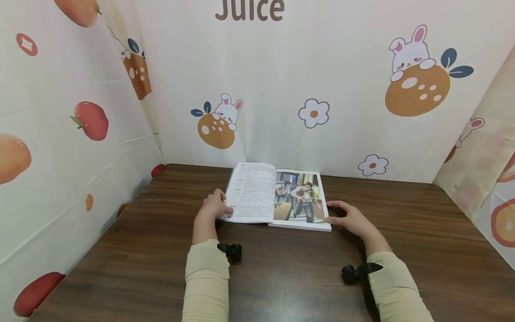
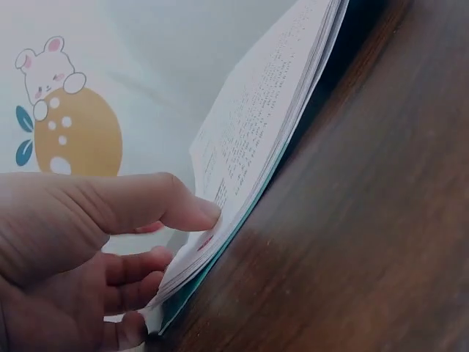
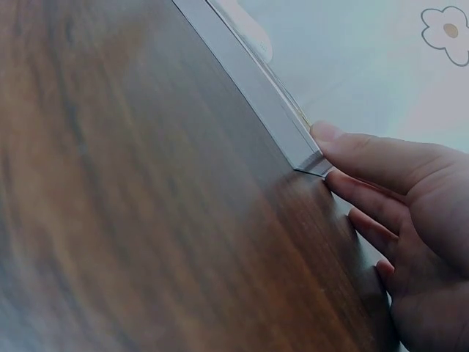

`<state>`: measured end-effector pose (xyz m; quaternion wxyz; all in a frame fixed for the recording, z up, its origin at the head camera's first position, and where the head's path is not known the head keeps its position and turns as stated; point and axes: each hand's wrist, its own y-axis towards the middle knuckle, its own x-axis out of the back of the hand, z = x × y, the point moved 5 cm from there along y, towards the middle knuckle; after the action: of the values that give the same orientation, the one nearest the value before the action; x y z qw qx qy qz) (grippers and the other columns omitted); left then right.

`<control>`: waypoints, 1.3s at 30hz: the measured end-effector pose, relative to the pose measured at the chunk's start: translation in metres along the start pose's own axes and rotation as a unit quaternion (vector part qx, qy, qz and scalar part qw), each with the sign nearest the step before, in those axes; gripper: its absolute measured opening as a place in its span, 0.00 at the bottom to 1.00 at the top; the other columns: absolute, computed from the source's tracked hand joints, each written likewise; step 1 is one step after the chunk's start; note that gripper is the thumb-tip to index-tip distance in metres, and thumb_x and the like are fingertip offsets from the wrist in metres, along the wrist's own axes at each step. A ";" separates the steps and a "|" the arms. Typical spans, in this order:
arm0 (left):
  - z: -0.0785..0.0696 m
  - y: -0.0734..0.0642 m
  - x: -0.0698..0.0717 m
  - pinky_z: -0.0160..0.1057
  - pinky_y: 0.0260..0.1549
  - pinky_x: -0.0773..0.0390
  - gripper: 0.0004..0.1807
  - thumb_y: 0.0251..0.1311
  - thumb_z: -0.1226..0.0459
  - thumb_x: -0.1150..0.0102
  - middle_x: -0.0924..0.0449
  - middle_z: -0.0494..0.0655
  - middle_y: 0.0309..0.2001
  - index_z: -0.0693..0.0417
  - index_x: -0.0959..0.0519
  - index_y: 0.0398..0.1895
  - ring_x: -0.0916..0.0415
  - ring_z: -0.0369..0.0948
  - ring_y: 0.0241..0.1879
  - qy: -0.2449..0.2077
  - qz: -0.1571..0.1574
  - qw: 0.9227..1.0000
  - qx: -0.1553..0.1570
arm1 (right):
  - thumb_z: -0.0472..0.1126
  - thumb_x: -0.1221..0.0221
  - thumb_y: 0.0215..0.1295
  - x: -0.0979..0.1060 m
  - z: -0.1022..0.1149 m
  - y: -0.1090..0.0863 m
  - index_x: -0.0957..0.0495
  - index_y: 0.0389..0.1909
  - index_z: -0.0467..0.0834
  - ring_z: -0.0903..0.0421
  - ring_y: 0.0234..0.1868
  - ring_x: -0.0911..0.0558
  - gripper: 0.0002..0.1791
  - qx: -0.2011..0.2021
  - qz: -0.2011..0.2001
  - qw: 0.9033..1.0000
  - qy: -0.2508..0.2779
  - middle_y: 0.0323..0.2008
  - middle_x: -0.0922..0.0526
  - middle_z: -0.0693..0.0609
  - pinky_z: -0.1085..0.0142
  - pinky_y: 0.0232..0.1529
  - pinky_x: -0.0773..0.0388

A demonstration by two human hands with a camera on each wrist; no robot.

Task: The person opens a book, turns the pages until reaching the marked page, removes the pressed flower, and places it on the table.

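An open book (image 1: 253, 192) lies on the table, a page of printed text on its left and a coloured picture (image 1: 299, 197) of running figures on its right. My left hand (image 1: 215, 205) grips the left side near the lower corner. In the left wrist view, the thumb (image 2: 194, 213) presses on the text page while the other fingers sit at the outer edge, by the teal cover (image 2: 194, 297). At the opposite side, my right hand (image 1: 351, 219) touches the right edge with thumb and fingers extended. The thick page block (image 3: 256, 88) shows beside that thumb in the right wrist view.
The dark wooden table (image 1: 281, 273) extends around the book. Behind it hangs a pale cloth (image 1: 273, 129) printed with fruit, rabbits and flowers, close to the book's far edge. Similar cloth (image 1: 52, 170) borders the left side and the right side.
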<state>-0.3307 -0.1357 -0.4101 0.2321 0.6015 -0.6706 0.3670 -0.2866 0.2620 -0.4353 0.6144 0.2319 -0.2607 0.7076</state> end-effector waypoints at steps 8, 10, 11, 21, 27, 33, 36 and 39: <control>-0.016 0.004 -0.013 0.58 0.58 0.52 0.37 0.49 0.71 0.43 0.47 0.48 0.70 0.40 0.35 0.66 0.55 0.53 0.67 0.066 0.044 0.993 -0.083 | 0.58 0.34 0.49 0.000 0.003 0.001 0.33 0.61 0.42 0.37 0.65 0.45 0.41 -0.006 0.003 1.000 0.010 0.64 0.41 0.36 0.39 0.59 0.51; -0.015 0.004 -0.015 0.58 0.59 0.52 0.32 0.51 0.68 0.45 0.45 0.51 0.69 0.40 0.32 0.64 0.54 0.54 0.67 0.070 0.051 0.994 -0.070 | 0.58 0.34 0.49 0.000 0.004 0.002 0.33 0.61 0.41 0.37 0.65 0.44 0.41 -0.003 0.005 1.000 0.012 0.64 0.40 0.36 0.39 0.59 0.50; -0.014 0.003 -0.015 0.59 0.59 0.52 0.30 0.53 0.65 0.45 0.44 0.53 0.68 0.40 0.31 0.63 0.54 0.55 0.67 0.069 0.051 0.994 -0.063 | 0.58 0.34 0.50 0.000 0.004 0.002 0.33 0.61 0.41 0.37 0.64 0.44 0.40 0.000 0.003 1.000 0.013 0.63 0.39 0.36 0.39 0.59 0.50; -0.020 0.003 -0.024 0.60 0.59 0.56 0.35 0.53 0.50 0.37 0.45 0.50 0.68 0.44 0.34 0.65 0.55 0.55 0.66 0.099 0.040 0.990 -0.090 | 0.62 0.48 0.62 0.003 0.007 0.020 0.26 0.49 0.37 0.36 0.55 0.40 0.31 -0.036 -0.103 0.993 -0.053 0.54 0.33 0.36 0.41 0.52 0.51; -0.022 0.003 -0.026 0.61 0.58 0.57 0.36 0.51 0.50 0.35 0.44 0.51 0.68 0.44 0.34 0.65 0.54 0.56 0.66 0.089 0.042 0.991 -0.087 | 0.67 0.48 0.58 0.002 0.006 0.028 0.24 0.40 0.37 0.35 0.51 0.41 0.34 -0.101 -0.129 0.983 -0.085 0.47 0.33 0.36 0.41 0.48 0.51; -0.022 0.003 -0.025 0.60 0.57 0.56 0.35 0.51 0.50 0.35 0.44 0.51 0.67 0.44 0.33 0.64 0.54 0.55 0.65 0.089 0.038 0.992 -0.086 | 0.67 0.47 0.57 0.001 0.006 0.030 0.22 0.39 0.37 0.36 0.51 0.40 0.34 -0.105 -0.143 0.980 -0.088 0.47 0.31 0.37 0.41 0.48 0.52; -0.021 0.004 -0.025 0.60 0.58 0.57 0.35 0.51 0.50 0.36 0.44 0.51 0.68 0.44 0.33 0.64 0.54 0.55 0.65 0.089 0.040 0.992 -0.083 | 0.65 0.46 0.57 0.001 0.006 0.030 0.21 0.39 0.37 0.37 0.51 0.39 0.32 -0.096 -0.144 0.981 -0.087 0.48 0.30 0.36 0.41 0.48 0.53; -0.020 0.004 -0.025 0.60 0.58 0.57 0.35 0.52 0.50 0.36 0.44 0.51 0.68 0.44 0.33 0.64 0.55 0.55 0.66 0.090 0.042 0.992 -0.081 | 0.62 0.44 0.59 0.000 0.006 0.029 0.21 0.40 0.37 0.37 0.51 0.39 0.29 -0.091 -0.146 0.982 -0.084 0.48 0.30 0.36 0.42 0.48 0.53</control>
<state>-0.3328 -0.1038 -0.4174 0.3236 0.5165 -0.6992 0.3736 -0.3149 0.2545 -0.4333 0.7058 0.2690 -0.3377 0.5617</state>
